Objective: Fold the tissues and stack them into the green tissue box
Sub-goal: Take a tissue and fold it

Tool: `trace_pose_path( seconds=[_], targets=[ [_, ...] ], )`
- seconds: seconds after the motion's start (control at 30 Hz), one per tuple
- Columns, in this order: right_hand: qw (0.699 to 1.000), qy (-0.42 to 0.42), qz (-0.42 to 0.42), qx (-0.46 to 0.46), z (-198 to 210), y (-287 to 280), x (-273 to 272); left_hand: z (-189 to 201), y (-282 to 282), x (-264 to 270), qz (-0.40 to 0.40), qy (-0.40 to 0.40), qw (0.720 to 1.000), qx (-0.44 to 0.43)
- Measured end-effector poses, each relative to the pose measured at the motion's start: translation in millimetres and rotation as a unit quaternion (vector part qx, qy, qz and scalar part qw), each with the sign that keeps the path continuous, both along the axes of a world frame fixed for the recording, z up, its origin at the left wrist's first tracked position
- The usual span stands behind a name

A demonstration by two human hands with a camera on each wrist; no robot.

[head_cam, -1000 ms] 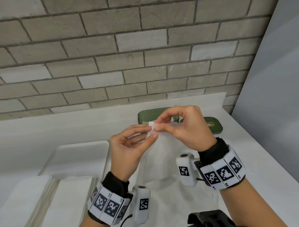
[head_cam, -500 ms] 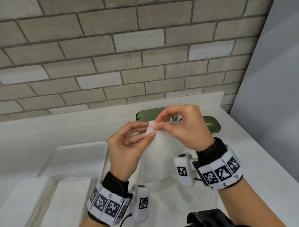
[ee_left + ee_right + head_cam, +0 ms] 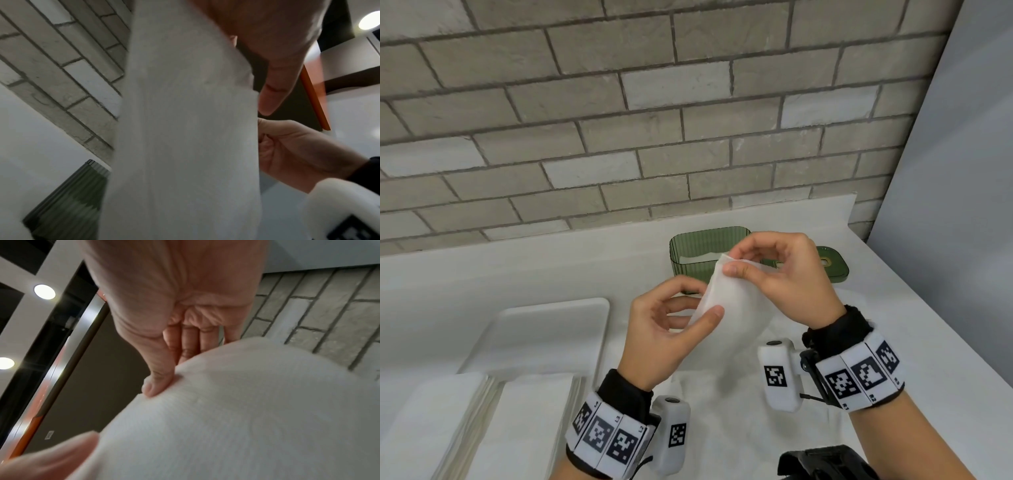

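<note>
Since the earlier frame the left hand (image 3: 667, 329) has slid down the tissue (image 3: 726, 308), pinching its left edge at centre frame; the right hand (image 3: 780, 274) pinches its top corner before the green tissue box (image 3: 688, 253). It looks light, limp, tearable: best held at corners.

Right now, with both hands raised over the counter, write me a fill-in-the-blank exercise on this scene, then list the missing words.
1. Both hands hold one thin white tissue sheet; the right hand pinches its ____ corner.
2. The ribbed translucent green tissue box stands open, and its flat green lid lies on the counter to its ____.
3. The left hand holds the sheet's left edge with its ____ on the near face.
4. The empty white rectangular tray lies to the ____ of the hands.

Missing words: top; right; thumb; left
</note>
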State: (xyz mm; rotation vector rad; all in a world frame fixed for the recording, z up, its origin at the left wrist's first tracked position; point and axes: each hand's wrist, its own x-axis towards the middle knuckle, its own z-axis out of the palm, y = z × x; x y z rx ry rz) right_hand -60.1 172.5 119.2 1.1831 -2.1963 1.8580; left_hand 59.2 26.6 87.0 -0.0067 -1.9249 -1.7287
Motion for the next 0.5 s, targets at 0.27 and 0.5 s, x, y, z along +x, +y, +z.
trace_pose_path(
  seconds=[0.27, 0.5],
  targets=[
    [0.997, -0.060, 0.018, -0.055, -9.9, 5.4, -4.0, -2.8, -0.6, -0.8, 0.051, 0.037, 0.992, -0.109],
    [0.992, -0.078, 0.030, -0.095, -10.8, 4.4, -0.8, -3.1, -1.1, -1.7, 0.032, 0.043, 0.969, -0.240]
  ],
)
